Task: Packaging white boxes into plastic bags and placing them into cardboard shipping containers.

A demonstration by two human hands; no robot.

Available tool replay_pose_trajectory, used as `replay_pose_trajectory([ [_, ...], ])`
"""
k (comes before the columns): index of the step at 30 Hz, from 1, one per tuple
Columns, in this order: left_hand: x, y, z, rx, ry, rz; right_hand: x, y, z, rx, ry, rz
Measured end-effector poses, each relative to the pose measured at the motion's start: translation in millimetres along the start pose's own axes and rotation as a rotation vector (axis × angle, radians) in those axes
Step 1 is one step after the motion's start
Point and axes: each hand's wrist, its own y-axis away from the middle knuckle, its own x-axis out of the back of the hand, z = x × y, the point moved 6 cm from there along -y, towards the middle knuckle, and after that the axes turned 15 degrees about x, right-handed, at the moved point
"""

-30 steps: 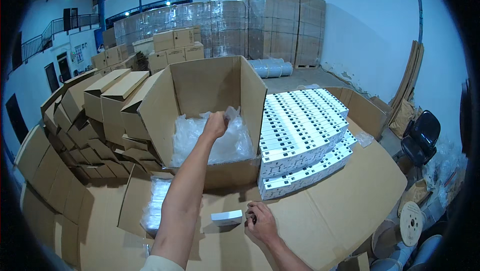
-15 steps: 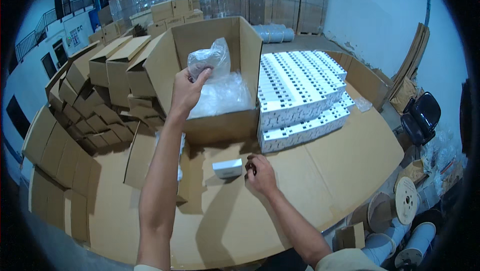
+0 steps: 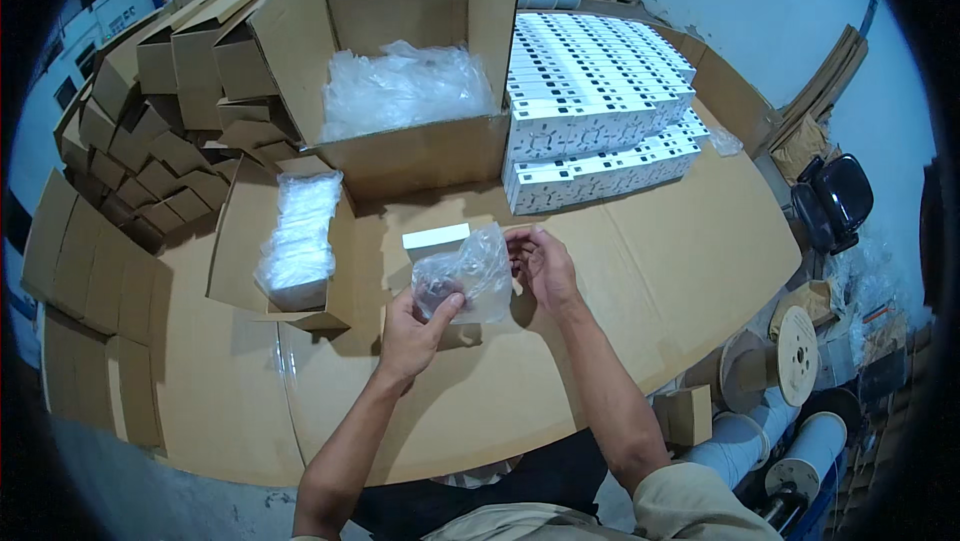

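My left hand (image 3: 415,333) grips a clear plastic bag (image 3: 485,286) above the cardboard-covered table, thumb on top of it. Close by the bag's right edge is my right hand (image 3: 545,269), its fingers curved and apart; whether they touch the plastic I cannot tell. A small white box (image 3: 436,238) stands on the table just behind the bag, which hides part of it. To the left, an open carton (image 3: 340,261) holds a row of plastic-wrapped packs (image 3: 303,231). Behind it, a large open carton (image 3: 430,156) contains a heap of clear plastic bags (image 3: 405,91).
Stacked white boxes (image 3: 590,126) fill the table's back right. Several brown cartons (image 3: 200,71) are piled at the far left. Beyond the table's right edge are a black chair (image 3: 835,201) and cable spools (image 3: 795,356). A loose scrap of plastic (image 3: 725,141) lies near the white stack.
My left hand has brought the plastic bag from the large carton down in front of the small white box. My right hand has come up beside the bag. The view has tilted downward.
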Motion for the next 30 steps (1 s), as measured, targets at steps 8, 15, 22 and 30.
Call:
replay_pose_trajectory([
  [8,3,-10,-33,0.181,-0.008,-0.051,-37,8,-21,-0.079,0.178,-0.239],
  [15,2,-11,-30,0.087,-0.127,-0.006,-20,0,-12,-0.07,0.277,-0.262],
  [22,3,-10,-34,0.261,-0.005,-0.048,0,-8,-18,0.011,0.194,-0.104],
  [30,12,-11,-31,0.198,-0.006,-0.129,1,-9,-24,0.047,0.044,-0.079],
])
